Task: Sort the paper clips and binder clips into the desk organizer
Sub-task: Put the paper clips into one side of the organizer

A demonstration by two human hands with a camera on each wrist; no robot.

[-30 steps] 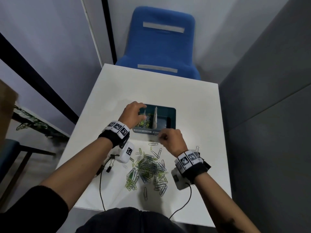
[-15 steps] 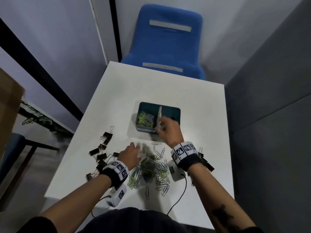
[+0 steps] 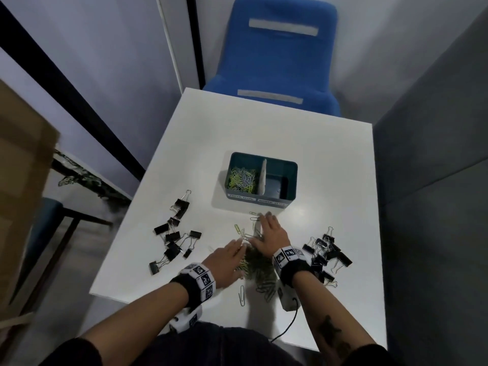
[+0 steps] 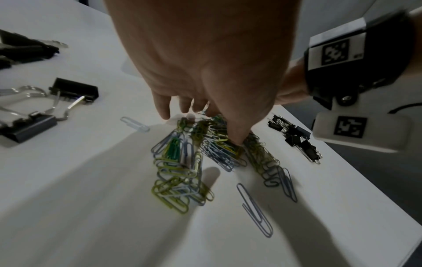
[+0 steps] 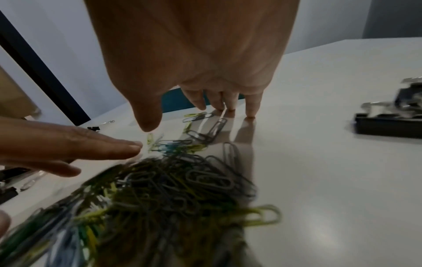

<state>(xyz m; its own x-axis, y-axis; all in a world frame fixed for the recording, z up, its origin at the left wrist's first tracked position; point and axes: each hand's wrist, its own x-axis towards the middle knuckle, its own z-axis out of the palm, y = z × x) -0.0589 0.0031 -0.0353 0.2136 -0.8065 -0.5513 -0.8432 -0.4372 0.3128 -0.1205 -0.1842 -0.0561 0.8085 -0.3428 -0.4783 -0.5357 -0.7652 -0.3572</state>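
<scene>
1. Hands worked the heap low in the frame's centre: the left hand point(image 3: 229, 262) lay flat with straight fingers point(image 5: 128, 148) pressed together against the left side of the paper clip pile point(image 3: 260, 269), gripping nothing.
2. The right hand point(image 3: 268, 233) stood over the pile's upper end, its fingertips point(image 5: 251, 112) straight, slightly apart and touching the bench point(image 3: 277, 138); it pinched nothing either, with loose clips lying just beside those tips.
3. The desk organizer point(image 3: 287, 204) sat above the hands at mid-frame. Its left compartment already held paper clips; its right compartment looked empty.
4. Binder clips lay in two groups, one scatter point(image 3: 175, 235) at left centre and one cluster point(image 3: 326, 253) at right, both well apart from the pile and none yet sorted.
5. The step in hand seemed to be raking the paper clips together for a scoop.
6. To do it well, both palms should close inward low against the bench, so that thin clips cannot slip under the fingers.
7. Strays such as the single clip point(image 3: 241, 295) below the pile should be drawn in first.
8. The gathered load should go only left of the divider point(image 3: 263, 178), lifted cupped since linked clips may trail and drop.
</scene>
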